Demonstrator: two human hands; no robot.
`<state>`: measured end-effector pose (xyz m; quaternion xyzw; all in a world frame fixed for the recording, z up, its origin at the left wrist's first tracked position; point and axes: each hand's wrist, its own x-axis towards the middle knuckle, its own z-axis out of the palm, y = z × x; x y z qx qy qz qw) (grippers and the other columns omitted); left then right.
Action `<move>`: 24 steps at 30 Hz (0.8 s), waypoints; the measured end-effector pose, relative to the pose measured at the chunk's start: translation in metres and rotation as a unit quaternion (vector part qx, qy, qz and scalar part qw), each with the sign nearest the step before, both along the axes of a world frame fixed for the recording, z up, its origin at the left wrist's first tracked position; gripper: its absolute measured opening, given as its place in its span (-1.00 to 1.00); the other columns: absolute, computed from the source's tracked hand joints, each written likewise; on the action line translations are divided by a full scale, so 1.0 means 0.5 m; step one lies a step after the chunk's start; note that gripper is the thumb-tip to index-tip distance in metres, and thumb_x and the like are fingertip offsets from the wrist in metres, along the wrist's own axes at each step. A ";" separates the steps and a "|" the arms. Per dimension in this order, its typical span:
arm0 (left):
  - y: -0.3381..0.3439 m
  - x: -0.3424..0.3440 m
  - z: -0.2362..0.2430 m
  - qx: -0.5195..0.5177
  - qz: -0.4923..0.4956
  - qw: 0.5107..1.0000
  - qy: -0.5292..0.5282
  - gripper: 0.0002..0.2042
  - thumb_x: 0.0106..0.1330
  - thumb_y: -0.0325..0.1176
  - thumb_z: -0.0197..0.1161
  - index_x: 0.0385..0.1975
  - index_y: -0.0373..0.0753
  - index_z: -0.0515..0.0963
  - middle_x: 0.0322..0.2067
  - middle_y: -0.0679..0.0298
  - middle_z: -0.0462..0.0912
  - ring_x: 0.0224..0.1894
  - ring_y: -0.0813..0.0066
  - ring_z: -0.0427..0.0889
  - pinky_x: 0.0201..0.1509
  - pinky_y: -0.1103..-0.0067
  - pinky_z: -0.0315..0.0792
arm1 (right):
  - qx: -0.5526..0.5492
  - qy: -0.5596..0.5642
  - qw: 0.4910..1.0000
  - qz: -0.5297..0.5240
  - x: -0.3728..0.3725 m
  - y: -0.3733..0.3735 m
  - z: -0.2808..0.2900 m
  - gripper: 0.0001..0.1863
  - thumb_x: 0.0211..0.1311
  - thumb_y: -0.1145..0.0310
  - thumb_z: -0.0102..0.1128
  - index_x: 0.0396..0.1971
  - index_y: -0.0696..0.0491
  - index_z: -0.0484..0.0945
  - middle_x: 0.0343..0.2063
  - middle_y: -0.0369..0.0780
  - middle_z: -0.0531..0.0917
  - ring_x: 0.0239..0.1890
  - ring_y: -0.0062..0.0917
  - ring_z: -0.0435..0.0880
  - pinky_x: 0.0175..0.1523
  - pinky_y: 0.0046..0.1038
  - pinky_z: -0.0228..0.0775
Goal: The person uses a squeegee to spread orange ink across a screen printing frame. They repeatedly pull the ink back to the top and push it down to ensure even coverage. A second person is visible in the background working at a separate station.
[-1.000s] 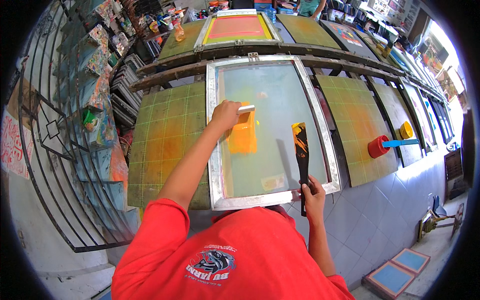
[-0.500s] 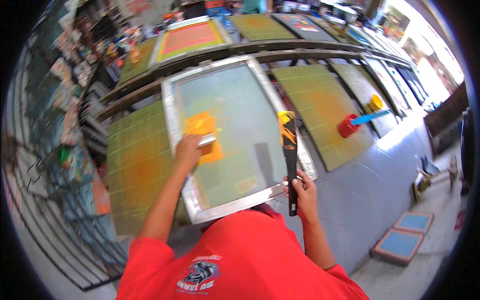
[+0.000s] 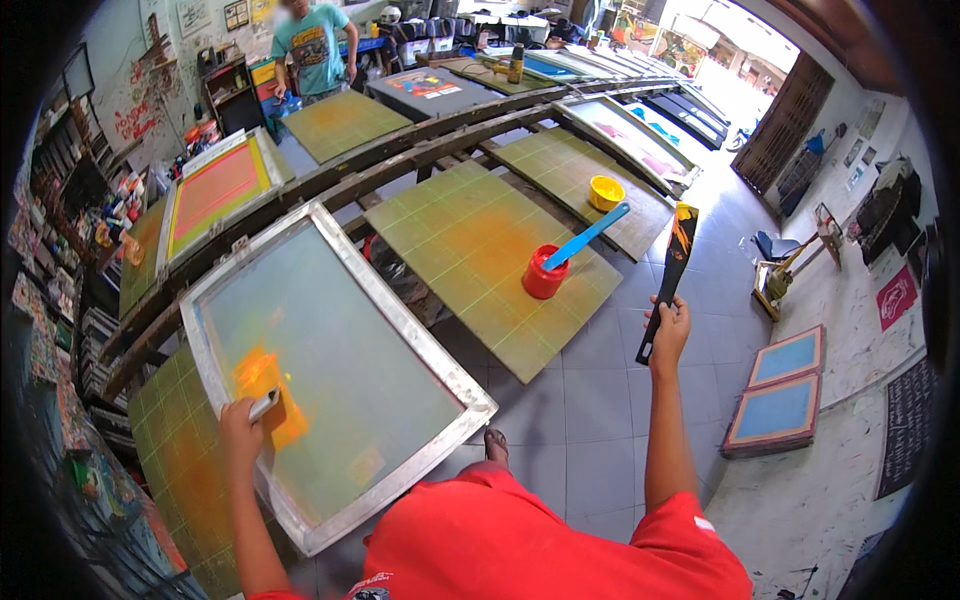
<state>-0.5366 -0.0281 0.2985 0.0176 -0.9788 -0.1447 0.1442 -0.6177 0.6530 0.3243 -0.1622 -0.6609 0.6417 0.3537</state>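
A silver-framed printing screen (image 3: 350, 315) lies at the left on a green-and-orange board (image 3: 172, 425). Orange ink (image 3: 260, 372) is smeared over the left part of its mesh. My left hand (image 3: 241, 428) is closed round a small squeegee (image 3: 264, 404) resting at this smear; the blade's edge is mostly hidden. Out to the right, over the floor, my right hand (image 3: 670, 330) grips a black spatula (image 3: 672, 262) by its handle. The spatula points upward, its tip coated in yellow-orange ink.
A red ink pot (image 3: 543, 273) with a blue spatula (image 3: 588, 236) stands on the neighbouring board (image 3: 460, 240). Beyond is a yellow tub (image 3: 606, 192). Another person (image 3: 312, 48) stands at the far left. Blue-meshed frames (image 3: 770, 415) lean at the right wall.
The view has swung right, so the screen appears farther left. My right hand has carried the black spatula away from the screen's edge to the right. My left hand still holds the squeegee.
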 end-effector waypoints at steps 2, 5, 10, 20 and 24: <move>-0.001 -0.003 -0.003 0.011 0.015 1.000 0.000 -0.73 -0.08 -0.62 0.17 -0.30 -0.33 0.53 -0.33 0.03 0.57 -0.16 -0.04 0.47 -0.05 0.24 0.35 | -0.003 -0.051 0.999 0.002 -0.064 0.107 -0.026 -0.63 0.26 0.44 0.09 0.04 0.18 0.32 -0.32 -0.16 0.64 -0.48 -0.61 0.58 -0.44 -0.57 0.46; -0.018 0.001 -0.012 0.009 0.059 0.998 -0.017 -0.70 -0.10 -0.61 0.18 -0.27 -0.33 0.55 -0.34 0.01 0.58 -0.16 -0.04 0.48 -0.04 0.25 0.35 | 0.085 -0.122 0.989 0.005 -0.178 0.230 -0.063 -0.59 0.22 0.36 0.18 0.02 0.15 0.34 -0.42 -0.22 0.64 -0.57 -0.63 0.56 -0.49 -0.61 0.39; -0.009 -0.008 0.003 -0.005 0.127 0.990 -0.065 -0.75 -0.09 -0.60 0.21 -0.33 -0.33 0.58 -0.39 -0.01 0.60 -0.21 -0.04 0.51 -0.08 0.24 0.38 | 0.334 -0.164 0.928 -0.027 -0.378 0.375 -0.144 -0.44 0.06 0.33 0.29 0.07 0.14 0.34 -0.43 -0.11 0.66 -0.52 -0.44 0.64 -0.40 -0.43 0.46; 0.008 -0.001 0.003 0.002 0.210 0.975 -0.078 -0.80 -0.05 -0.60 0.24 -0.37 -0.30 0.59 -0.45 -0.07 0.59 -0.34 -0.04 0.56 -0.24 0.30 0.43 | 0.431 -0.275 0.858 0.037 -0.532 0.386 -0.149 -0.37 0.11 0.26 0.19 0.22 -0.04 0.25 -0.09 0.05 0.59 -0.02 -0.06 0.55 0.06 -0.15 0.37; 0.010 -0.003 0.014 0.014 0.213 0.974 -0.077 -0.80 -0.07 -0.64 0.21 -0.39 -0.33 0.56 -0.50 -0.08 0.59 -0.39 0.00 0.61 -0.30 0.36 0.44 | 0.427 -0.276 0.859 0.058 -0.568 0.402 -0.167 -0.35 0.14 0.22 0.17 0.25 -0.06 0.21 -0.04 0.07 0.55 0.02 -0.05 0.52 0.10 -0.14 0.34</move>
